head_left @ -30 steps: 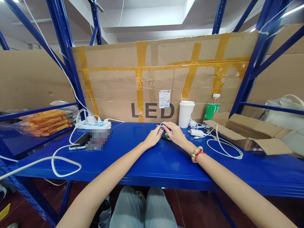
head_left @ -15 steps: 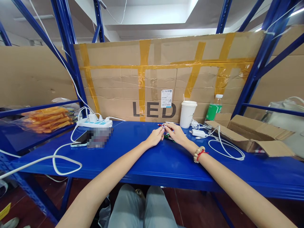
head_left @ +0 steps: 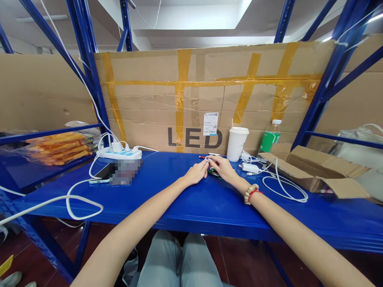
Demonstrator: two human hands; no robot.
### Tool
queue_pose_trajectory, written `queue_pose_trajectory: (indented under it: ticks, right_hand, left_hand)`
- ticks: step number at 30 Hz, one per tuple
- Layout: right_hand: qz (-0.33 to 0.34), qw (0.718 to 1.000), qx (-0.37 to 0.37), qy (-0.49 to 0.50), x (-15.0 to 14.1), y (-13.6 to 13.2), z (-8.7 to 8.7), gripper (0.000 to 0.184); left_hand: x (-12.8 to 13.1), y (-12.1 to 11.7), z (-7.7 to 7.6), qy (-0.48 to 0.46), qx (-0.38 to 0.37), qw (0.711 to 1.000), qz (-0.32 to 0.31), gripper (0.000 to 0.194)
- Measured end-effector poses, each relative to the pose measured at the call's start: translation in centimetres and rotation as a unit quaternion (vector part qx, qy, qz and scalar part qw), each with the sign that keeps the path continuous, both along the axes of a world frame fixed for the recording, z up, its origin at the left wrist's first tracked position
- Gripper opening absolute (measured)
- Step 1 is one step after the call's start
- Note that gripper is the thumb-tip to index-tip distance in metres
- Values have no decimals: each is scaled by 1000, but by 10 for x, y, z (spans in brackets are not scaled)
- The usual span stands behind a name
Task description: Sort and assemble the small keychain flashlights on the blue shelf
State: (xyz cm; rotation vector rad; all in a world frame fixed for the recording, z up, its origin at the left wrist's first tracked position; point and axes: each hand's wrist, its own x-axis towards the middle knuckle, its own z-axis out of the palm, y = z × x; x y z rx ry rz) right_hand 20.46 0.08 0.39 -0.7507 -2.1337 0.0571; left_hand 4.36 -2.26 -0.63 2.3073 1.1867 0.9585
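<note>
My left hand [head_left: 196,173] and my right hand [head_left: 223,167] meet above the blue tabletop, their fingertips together. Both are closed around something small and pale at the fingertips, too small to make out. Under and behind my right hand lie several thin pens, partly covered by the fingers. A red pen tip [head_left: 202,157] pokes out at the left, and a dark green pen [head_left: 214,173] shows between the hands. Just behind my right hand stands a white paper cup [head_left: 237,144] with a lid and straw.
White cables with an adapter [head_left: 250,168] lie right of the cup, near a green-labelled bottle [head_left: 270,137] and an open cardboard box [head_left: 320,169]. At left are a power strip [head_left: 121,154] and a phone [head_left: 104,172]. A large cardboard sheet [head_left: 143,111] stands behind.
Both hands stay together in nearly the same place, with only slight finger movement. The view has shifted very slightly.
</note>
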Motion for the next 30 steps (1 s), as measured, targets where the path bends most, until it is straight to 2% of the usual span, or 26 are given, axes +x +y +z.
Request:
queue_pose_trajectory:
  ticks: [4, 7, 12, 17, 23, 26, 30]
  right_hand:
    - [-25, 999, 6, 32, -1, 0, 0, 31]
    - [-41, 998, 5, 36, -1, 1, -1, 31]
    - [11, 999, -26, -22, -2, 6, -9, 28]
    - [51, 996, -50, -58, -5, 5, -12, 26]
    - [39, 995, -86, 30, -8, 3, -11, 29]
    - [35, 988, -135, 64, -8, 3, -11, 36]
    - [63, 978, -188, 62, -8, 2, -10, 39]
  left_hand:
    - [0, 0, 0, -4, -14, 1000, 3, 36]
    - [0, 0, 0, -45, -32, 998, 27, 36]
    - [1, 0, 1, -102, 15, 990, 94, 18]
    - [1, -5, 5, -66, 35, 988, 136, 6]
    - [1, -9, 9, -17, 27, 979, 200, 16]
    - [0, -7, 8, -10, 21, 978, 206, 18]
    - [-1, -3, 6, -27, 58, 983, 173, 10]
